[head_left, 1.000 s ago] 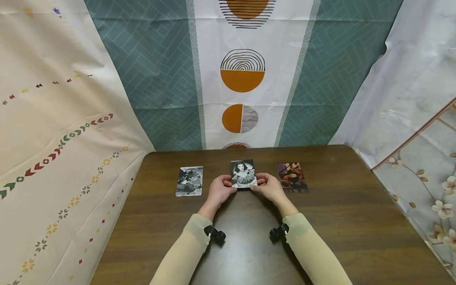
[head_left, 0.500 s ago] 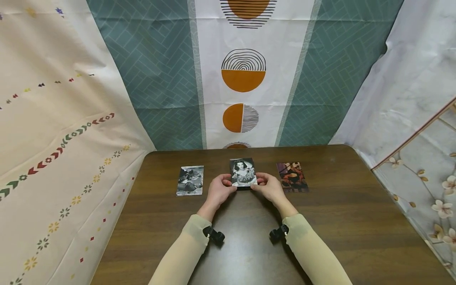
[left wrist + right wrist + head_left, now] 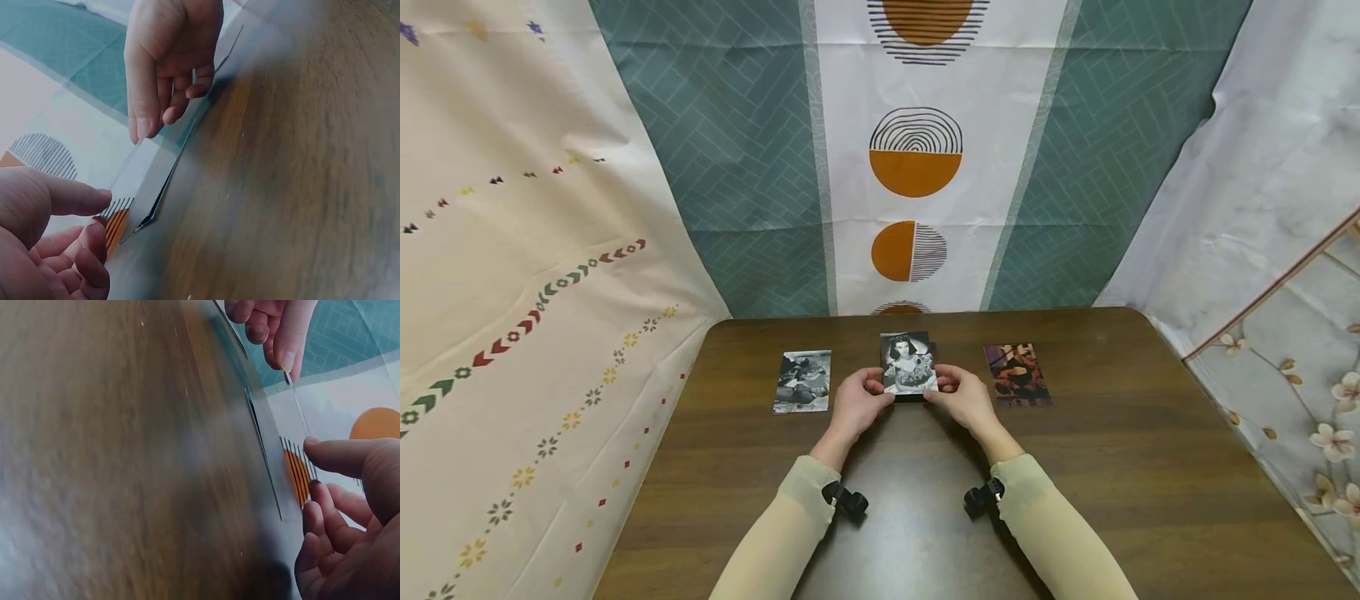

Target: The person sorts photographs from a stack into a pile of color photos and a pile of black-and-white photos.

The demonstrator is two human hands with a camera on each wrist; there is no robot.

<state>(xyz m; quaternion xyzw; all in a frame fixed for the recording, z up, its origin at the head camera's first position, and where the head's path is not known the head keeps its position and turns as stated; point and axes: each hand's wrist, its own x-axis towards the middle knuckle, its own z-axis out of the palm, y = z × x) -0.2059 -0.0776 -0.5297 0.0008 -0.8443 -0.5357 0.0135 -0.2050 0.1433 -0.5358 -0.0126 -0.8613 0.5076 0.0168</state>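
Above the middle of the table, both hands hold a black-and-white photo card point(image 3: 909, 364) showing a dark-haired person. My left hand point(image 3: 855, 402) pinches its left side between thumb and fingers, and my right hand point(image 3: 966, 402) pinches the right side likewise. Seen edge-on in the left wrist view, the held card point(image 3: 127, 165) is clear of the table. Below it, at least one card point(image 3: 164, 187) lies on the wood, slightly bent; the head view shows only its dark margin. Another black-and-white photo card point(image 3: 802, 381) lies to the left, and a reddish-dark colour card point(image 3: 1018, 375) to the right.
The brown wooden table point(image 3: 910, 517) reaches back to a green and white patterned cloth point(image 3: 752, 167). A cream cloth point(image 3: 535, 333) hangs on the left and a pale floral cloth point(image 3: 1262, 208) on the right. Each wrist carries a small black camera point(image 3: 848, 502).
The held card has shifted slightly left and away, so more of the dark card beneath shows along its right side. Both hands keep their pinch. The side cards stay put.
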